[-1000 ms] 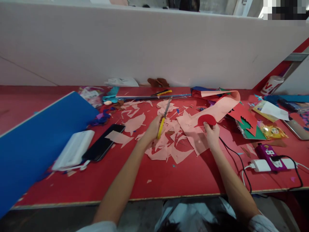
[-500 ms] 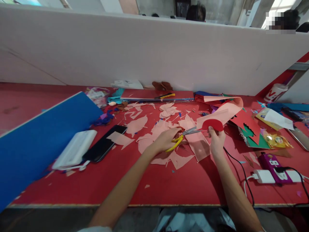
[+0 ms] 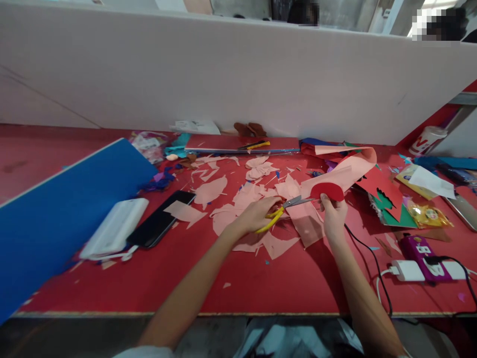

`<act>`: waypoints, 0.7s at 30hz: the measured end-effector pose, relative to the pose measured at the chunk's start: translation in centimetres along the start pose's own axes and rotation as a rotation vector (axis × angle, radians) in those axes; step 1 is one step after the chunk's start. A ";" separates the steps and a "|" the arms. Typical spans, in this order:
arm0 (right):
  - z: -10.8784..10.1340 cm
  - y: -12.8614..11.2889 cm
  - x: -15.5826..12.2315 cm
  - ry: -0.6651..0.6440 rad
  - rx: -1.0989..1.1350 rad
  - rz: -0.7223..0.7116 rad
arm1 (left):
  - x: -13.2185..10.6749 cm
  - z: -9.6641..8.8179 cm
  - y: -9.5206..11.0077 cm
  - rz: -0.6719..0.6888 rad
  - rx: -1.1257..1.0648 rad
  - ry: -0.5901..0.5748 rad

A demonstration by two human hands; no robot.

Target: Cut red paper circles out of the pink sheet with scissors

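My left hand [image 3: 257,216] is shut on yellow-handled scissors [image 3: 296,202], whose steel blades point right towards the paper in my right hand. My right hand [image 3: 333,216] pinches a curled strip of salmon-pink paper [image 3: 337,175] with a rounded red paper piece [image 3: 328,191] on it. The blade tips sit close to the paper's edge, and my right fingers hide part of it. Loose pink paper scraps [image 3: 210,191] lie scattered under and around both hands.
The red tabletop [image 3: 186,286] carries a blue board [image 3: 63,233], a white case [image 3: 114,228] and a black smartphone [image 3: 160,219] at left. At right lie green and red paper [image 3: 387,209], a white power strip [image 3: 428,271] and black cable. A white partition [image 3: 223,74] stands behind.
Over the last second, my left hand moved right and turned the scissors from pointing up to pointing right, towards the paper. Since half a second ago, both hands have barely moved.
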State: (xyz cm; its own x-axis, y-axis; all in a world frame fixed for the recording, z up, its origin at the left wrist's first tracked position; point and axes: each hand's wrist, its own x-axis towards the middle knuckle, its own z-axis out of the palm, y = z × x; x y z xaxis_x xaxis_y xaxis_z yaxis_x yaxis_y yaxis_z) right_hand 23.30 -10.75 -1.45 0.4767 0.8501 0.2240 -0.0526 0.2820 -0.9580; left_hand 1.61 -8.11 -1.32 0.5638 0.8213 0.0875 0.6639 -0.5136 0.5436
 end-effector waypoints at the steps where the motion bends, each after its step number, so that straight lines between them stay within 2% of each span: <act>1: 0.0 0.0 0.0 0.001 0.002 0.001 | 0.0 0.0 0.0 0.000 0.002 -0.002; 21: 0.2 0.1 0.1 0.018 0.020 0.026 | 0.0 0.1 0.1 -0.018 0.029 -0.006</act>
State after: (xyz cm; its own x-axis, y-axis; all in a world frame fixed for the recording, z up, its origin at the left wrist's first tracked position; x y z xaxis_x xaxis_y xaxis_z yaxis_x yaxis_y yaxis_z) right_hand 23.18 -10.58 -1.49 0.4910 0.8490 0.1954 -0.0829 0.2688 -0.9596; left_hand 1.69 -8.19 -1.36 0.5547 0.8288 0.0733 0.6875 -0.5062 0.5207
